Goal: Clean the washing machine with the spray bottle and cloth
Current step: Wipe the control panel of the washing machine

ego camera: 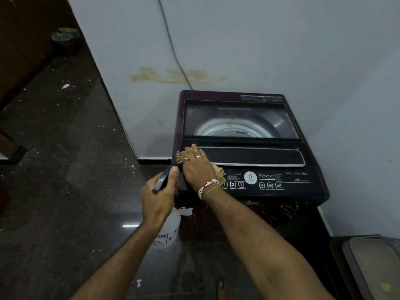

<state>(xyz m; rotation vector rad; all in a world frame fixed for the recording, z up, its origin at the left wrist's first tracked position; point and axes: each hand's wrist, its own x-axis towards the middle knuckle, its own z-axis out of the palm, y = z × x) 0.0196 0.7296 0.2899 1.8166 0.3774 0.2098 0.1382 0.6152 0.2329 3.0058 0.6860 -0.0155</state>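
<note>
Right hand [195, 167] flat on the cloth [181, 158] at the washer's [287, 187] front-left corner, left hand [157, 197] gripping the bottle [171, 230] just off that edge.

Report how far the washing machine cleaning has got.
Nothing shows as finished; no wiped area stands out. In hand: the right hand presses the cloth on the washing machine's front-left corner, while the left hand grips the spray bottle beside it. Left: the rest of the control panel and the glass lid.
</note>
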